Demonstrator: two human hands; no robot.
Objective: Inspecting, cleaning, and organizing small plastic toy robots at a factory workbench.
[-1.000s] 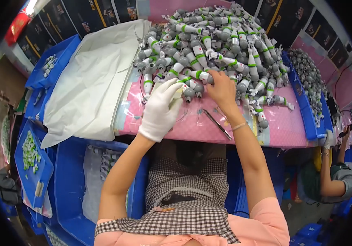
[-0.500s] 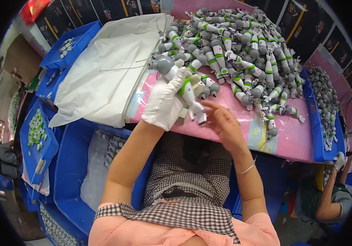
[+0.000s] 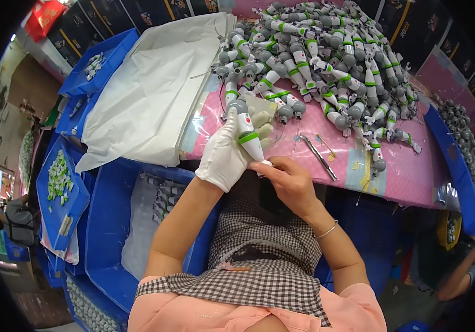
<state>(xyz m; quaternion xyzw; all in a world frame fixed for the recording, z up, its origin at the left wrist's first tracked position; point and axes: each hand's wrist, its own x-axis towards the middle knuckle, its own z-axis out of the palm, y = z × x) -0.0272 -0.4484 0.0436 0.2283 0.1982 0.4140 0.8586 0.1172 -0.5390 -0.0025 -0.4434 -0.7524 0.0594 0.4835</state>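
At the near edge of the pink table [image 3: 398, 182], the gloved left hand [image 3: 225, 155] has its grip closed around a white toy figure part with a green band [image 3: 247, 131], held upright just in front of the table edge. The bare right hand [image 3: 290, 180] pinches the part's lower tip with its fingertips [image 3: 263, 165]. Behind both hands, a heap of like parts [image 3: 326, 61] covers the table; a metal tool [image 3: 319, 157] lies just right of the held part.

Glossy plastic toy figure [image 3: 247, 133], cloth glove [image 3: 223, 156]
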